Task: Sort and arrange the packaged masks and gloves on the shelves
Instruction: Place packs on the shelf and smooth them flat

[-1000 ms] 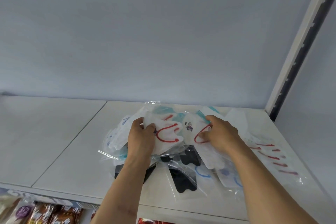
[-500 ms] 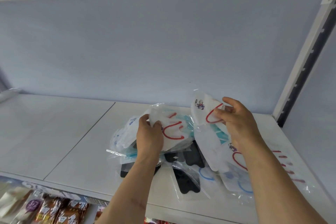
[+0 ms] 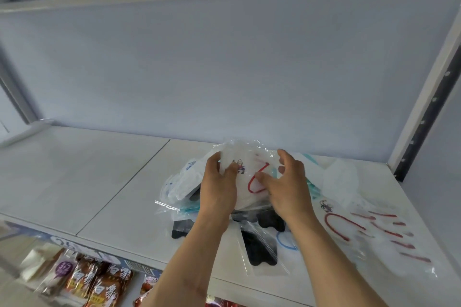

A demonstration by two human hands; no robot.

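Observation:
A loose pile of bagged masks [image 3: 184, 187] lies on the white shelf [image 3: 99, 182]. On top of the pile is a white mask with a red ear loop and a small cartoon print [image 3: 245, 169], in clear plastic. My left hand [image 3: 219, 184] grips its left edge. My right hand [image 3: 287, 187] holds its right side, thumb on the red loop. Black masks in bags [image 3: 259, 249] lie under my wrists. To the right lie another red-looped white mask [image 3: 336, 224] and a packet with red stripes [image 3: 396, 234].
A plain white mask [image 3: 341, 182] lies at the back right, near the shelf's upright post [image 3: 424, 97]. The grey back panel [image 3: 224, 70] stands close behind the pile. Snack packets [image 3: 99, 281] sit on the shelf below.
My right hand has brought the red-looped mask it held up at the right down and left onto the mask in my left hand. Both hands now hold the stack together.

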